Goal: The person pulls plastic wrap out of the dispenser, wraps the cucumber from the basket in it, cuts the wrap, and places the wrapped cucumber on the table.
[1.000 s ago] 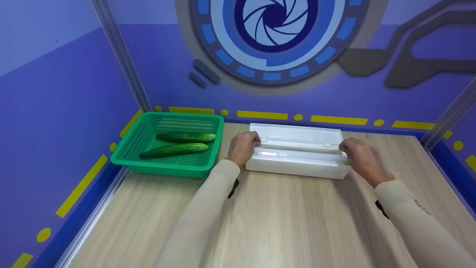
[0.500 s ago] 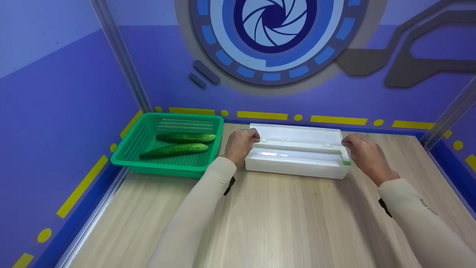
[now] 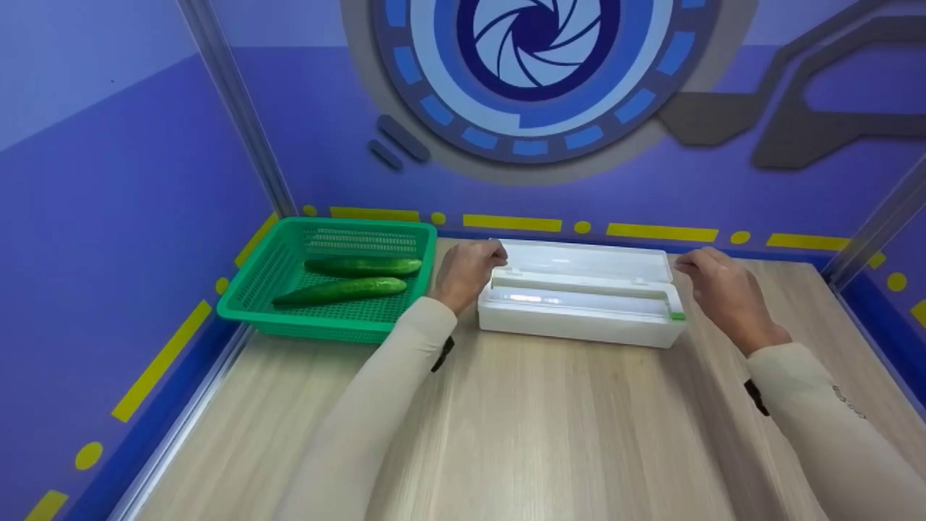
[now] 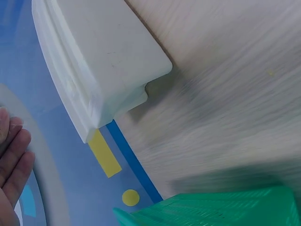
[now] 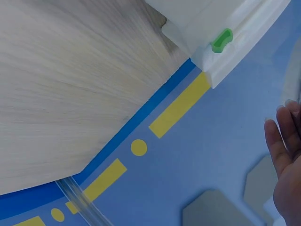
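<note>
Nearest, bare wooden table (image 3: 550,434). Farther on, white box (image 3: 579,304) lying open mid-table, lid (image 3: 586,259) tipped back. Left hand (image 3: 466,271) and right hand (image 3: 723,289) at its ends, fingers relaxed, holding nothing. Beyond left, green basket (image 3: 260,289) with two cucumbers (image 3: 340,289).

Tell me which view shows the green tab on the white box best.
Right wrist view: the green tab is large and sharp at the box's corner. The head view shows it as a small speck; the left wrist view sees only the box's other end.

Long white rectangular plastic dispenser box (image 3: 579,304), lid open & tipped back, small green tab at right end, flat on table nr back wall
</note>
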`<state>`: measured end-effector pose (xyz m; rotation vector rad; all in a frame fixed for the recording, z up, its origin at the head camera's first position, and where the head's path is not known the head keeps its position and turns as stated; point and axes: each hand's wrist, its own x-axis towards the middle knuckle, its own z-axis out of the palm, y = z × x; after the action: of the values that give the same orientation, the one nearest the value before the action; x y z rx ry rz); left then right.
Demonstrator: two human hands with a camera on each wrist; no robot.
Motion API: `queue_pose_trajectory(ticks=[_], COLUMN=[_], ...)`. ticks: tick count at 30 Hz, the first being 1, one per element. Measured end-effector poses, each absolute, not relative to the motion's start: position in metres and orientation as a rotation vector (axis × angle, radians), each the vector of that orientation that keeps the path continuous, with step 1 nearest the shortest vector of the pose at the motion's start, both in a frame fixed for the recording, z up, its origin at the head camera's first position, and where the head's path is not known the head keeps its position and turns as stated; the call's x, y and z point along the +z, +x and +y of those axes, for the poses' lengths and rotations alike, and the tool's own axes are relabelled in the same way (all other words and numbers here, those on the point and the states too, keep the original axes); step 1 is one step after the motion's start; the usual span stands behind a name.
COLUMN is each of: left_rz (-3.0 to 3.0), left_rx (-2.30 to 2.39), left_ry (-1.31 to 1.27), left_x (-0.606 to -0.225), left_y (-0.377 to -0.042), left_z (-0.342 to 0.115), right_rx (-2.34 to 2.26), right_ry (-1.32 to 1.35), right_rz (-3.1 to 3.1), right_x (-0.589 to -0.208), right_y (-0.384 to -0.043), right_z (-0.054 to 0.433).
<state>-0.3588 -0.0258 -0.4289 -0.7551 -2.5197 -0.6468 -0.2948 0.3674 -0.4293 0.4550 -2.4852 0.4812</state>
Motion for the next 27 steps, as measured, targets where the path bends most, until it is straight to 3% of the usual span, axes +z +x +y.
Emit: queue_pose_trajectory(ticks=[7,27], left_rz=[-2.497,-2.378], left_rx=[-0.660,-0.788], left_ry=[-0.784,-0.845], left_x=[-0.420,-0.397], left_y=[-0.360,-0.359], left_z=[-0.027,-0.034], right_rx=[0.482,0.428], right_ry=[0.387,0.512], right_rz=[-2.509,-2.308], right_x=[-0.421,-0.404], right_y=[-0.292,-0.288], right_z=[0.366,0.374])
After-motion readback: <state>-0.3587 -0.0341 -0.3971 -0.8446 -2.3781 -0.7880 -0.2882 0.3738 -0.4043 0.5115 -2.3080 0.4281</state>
